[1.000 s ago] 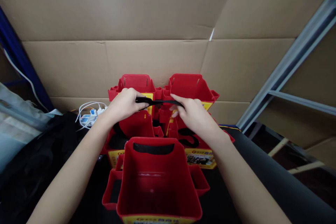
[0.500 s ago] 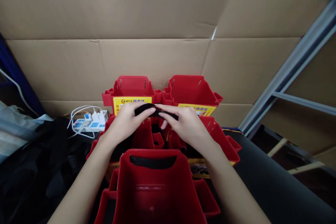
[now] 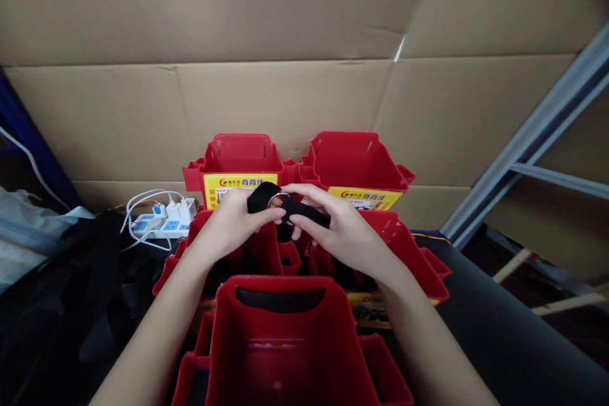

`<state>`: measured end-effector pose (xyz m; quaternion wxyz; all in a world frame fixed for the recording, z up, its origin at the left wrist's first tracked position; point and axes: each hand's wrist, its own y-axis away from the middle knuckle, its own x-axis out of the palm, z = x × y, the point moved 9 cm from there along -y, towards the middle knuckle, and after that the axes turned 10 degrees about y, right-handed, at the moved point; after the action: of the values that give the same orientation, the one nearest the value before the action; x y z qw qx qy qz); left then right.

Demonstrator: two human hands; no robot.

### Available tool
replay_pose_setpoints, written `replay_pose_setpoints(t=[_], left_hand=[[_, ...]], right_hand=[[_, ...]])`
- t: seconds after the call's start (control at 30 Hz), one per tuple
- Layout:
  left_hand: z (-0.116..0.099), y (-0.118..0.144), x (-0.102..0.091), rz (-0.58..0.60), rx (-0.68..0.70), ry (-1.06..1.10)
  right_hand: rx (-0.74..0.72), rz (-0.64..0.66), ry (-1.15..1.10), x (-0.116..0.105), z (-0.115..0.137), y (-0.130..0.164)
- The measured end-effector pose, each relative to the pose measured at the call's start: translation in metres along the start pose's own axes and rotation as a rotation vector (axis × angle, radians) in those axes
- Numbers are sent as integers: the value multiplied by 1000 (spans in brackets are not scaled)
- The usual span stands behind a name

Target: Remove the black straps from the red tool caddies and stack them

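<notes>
The left hand (image 3: 227, 223) was curled shut in a small pinch on a black strap (image 3: 261, 198), next to a shiny ring (image 3: 278, 194). The right hand (image 3: 349, 228) had a close grip too, squeezing the strap on the ring's other side. The strap was up in the air over the middle of the desk (image 3: 495, 330), past the front red bin (image 3: 280, 330). The strap and ring looked put together (I couldn't tell if the strap went through), so that bit seemed only partly done, with nothing let go yet. The front bin had a black band (image 3: 280, 299) across its back wall already. Two far red bins (image 3: 352, 162) stood by the desk's back edge, and a white power strip (image 3: 174, 226) lay toward its left end.
</notes>
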<state>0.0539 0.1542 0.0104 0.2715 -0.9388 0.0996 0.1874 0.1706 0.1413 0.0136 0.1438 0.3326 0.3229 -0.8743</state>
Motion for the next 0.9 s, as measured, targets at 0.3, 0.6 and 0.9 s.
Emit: replay_pose_setpoints(t=[0.3,0.6,0.9], left_hand=[[20,1,-8,-155,-100,31],[10,7,36,113,-115,307],[26,0,23,-26,-192,604]], right_hand=[[144,-173,-78,-3,-19,0],[171,-258,-118,-8,-24,0],[145,-331,-222,-9,-20,0]])
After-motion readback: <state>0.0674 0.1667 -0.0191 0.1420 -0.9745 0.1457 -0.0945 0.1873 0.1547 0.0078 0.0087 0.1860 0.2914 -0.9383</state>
